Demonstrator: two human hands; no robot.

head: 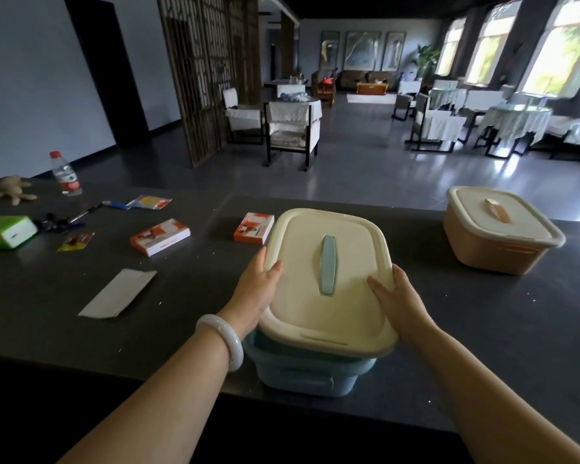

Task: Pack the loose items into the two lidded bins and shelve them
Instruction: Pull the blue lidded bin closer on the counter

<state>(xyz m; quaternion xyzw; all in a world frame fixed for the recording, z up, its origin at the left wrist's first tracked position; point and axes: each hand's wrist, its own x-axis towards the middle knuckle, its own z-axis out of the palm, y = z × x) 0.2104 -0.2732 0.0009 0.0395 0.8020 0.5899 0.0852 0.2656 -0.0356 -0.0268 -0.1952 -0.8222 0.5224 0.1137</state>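
Observation:
A blue bin (302, 373) stands at the near edge of the dark table (181, 296). Its cream lid (329, 316), with a blue handle on top, is tilted up at my side. My left hand (257, 293) grips the lid's left edge, thumb on top. My right hand (399, 303) grips the right edge the same way. A peach bin (496, 249) with its cream lid on sits at the far right. Loose items lie to the left: two orange boxes (159, 236) (253, 227), a green pack (4, 231), a water bottle (66, 175), a plush toy (12, 189).
A white paper strip (118, 293) lies left of the blue bin. Pens (64, 222), a small card (76, 241) and a yellow-orange packet (148, 201) lie among the loose items. Beyond the table is open floor with covered chairs and tables.

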